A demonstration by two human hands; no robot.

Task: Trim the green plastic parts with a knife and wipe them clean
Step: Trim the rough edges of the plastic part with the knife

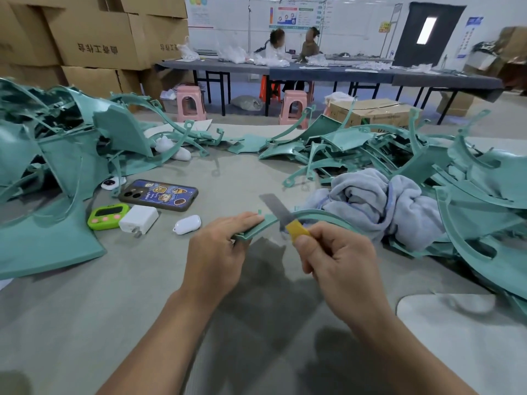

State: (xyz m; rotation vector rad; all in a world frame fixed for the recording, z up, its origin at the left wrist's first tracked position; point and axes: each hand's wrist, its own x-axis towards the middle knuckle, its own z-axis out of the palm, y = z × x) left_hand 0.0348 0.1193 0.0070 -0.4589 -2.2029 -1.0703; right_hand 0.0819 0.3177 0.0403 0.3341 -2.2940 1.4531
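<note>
Green curved plastic strip [256, 230] sits just above the grey surface [142, 295], its near end gripped by the left hand [225, 252]. The right hand [339, 258] is curled round a yellow-handled knife [278, 209], whose grey blade lies across the strip. A crumpled pale blue towel [379, 201] is just beyond. To the left lie a stickered phone [159, 195], a lime green timer [107, 216] and a white charger [139, 218]. Heaps of green plastic parts [57, 143] flank both sides. Further off are stacked cardboard boxes [94, 38], pink stools [190, 103] and a long dark surface [342, 74].
</note>
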